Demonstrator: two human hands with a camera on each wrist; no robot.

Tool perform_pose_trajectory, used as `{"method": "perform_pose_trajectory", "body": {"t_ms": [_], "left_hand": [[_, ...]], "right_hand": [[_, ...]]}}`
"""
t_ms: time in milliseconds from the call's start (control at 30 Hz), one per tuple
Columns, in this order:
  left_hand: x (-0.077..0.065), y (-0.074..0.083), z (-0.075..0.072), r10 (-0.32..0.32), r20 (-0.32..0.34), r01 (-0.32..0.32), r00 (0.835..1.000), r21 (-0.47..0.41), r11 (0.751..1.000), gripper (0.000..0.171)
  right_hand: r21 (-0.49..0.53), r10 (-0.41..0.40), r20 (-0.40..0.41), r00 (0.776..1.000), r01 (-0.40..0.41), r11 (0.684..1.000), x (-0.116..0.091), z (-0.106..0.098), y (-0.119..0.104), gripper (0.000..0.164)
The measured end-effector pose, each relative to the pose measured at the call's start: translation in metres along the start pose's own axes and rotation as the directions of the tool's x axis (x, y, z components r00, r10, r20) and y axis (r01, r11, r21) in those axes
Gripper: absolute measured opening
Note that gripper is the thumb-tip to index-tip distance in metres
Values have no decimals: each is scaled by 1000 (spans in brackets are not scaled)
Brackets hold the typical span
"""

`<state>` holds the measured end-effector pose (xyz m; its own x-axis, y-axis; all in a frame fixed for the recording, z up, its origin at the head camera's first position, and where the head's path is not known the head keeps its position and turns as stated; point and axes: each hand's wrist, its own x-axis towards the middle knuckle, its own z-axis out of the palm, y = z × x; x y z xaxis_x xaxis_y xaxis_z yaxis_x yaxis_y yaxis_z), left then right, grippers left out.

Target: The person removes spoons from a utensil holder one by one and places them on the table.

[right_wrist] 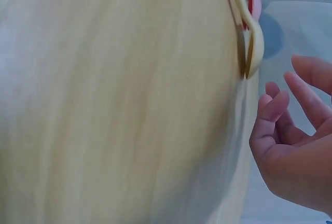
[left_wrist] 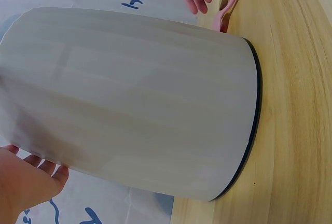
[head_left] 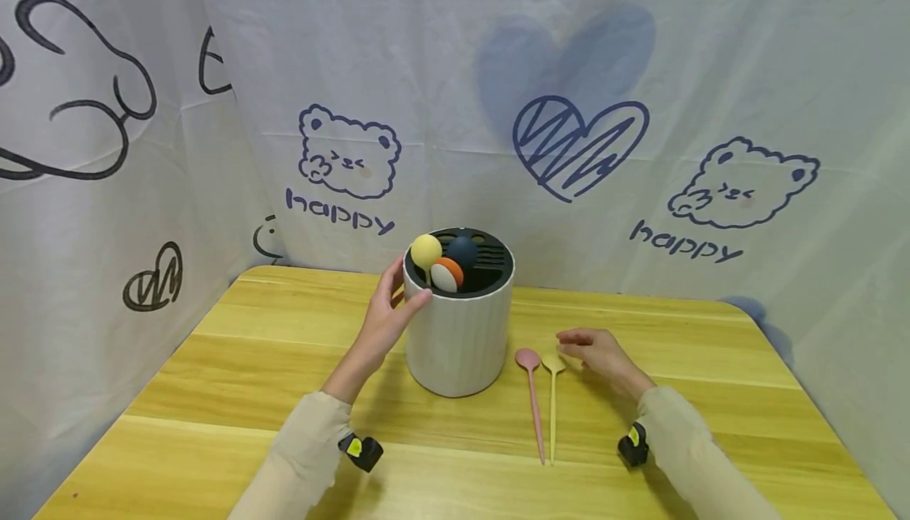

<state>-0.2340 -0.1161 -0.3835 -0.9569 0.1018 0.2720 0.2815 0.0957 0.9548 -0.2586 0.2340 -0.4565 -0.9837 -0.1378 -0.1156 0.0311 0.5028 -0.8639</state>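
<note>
A white ribbed utensil holder [head_left: 458, 346] with a dark slotted top stands upright on the table. From its top stick out a yellow rounded head [head_left: 426, 251] on a thin stem, a dark blue rounded head [head_left: 463, 252] and an orange-and-white one [head_left: 447, 276]. My left hand [head_left: 387, 310] rests on the holder's left side, thumb at the front near the rim, fingers farther back. Right of the holder lie a pink spoon [head_left: 528, 359] and a yellow spoon [head_left: 553, 364], side by side. Just right of the yellow spoon's bowl, my right hand [head_left: 600, 358] has loosely bent fingers and holds nothing.
The wooden table [head_left: 213, 393] ends at a far edge close behind the holder. A white printed cloth [head_left: 441, 109] hangs behind the table and along its sides. Each wrist carries a small black camera, such as the left one [head_left: 366, 454].
</note>
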Motion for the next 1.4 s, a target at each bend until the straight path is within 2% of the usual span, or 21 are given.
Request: {"method": "perform_pose_trajectory", "body": {"t_ms": [267,433,633,800,1133,1267,1400], "left_hand": [[-1,-2,1,12,-6,-12,1000,-18,1000,73],[-1,-3,1,13,-6,-13,1000,-18,1000,73],[-2,-4,1,11,-7,-11,1000,-17,1000,74],[-2,-4,2,10,-12,-10,1000,-17,1000,73],[-3,-5,2,12,-11,-12,1000,-7,1000,73],[-4,-4,2,16,-14,-16,1000,-4,1000,74],[-4,-4,2,17,-16,-17,1000,-2,1000,74]], "right_hand": [[52,-31,11,999,30,998,-3,1,-6,36],[39,-69,29,997,68,997,-9,1,-17,38],[1,-126,27,992,126,992,-19,-3,-44,41],[14,-190,1,982,190,982,-26,-5,-70,39],[23,-321,-66,945,323,946,-39,-5,-117,34],[18,-344,-72,936,346,938,-41,-4,-132,33],[16,-349,-45,936,350,936,-42,-1,-145,33]]}}
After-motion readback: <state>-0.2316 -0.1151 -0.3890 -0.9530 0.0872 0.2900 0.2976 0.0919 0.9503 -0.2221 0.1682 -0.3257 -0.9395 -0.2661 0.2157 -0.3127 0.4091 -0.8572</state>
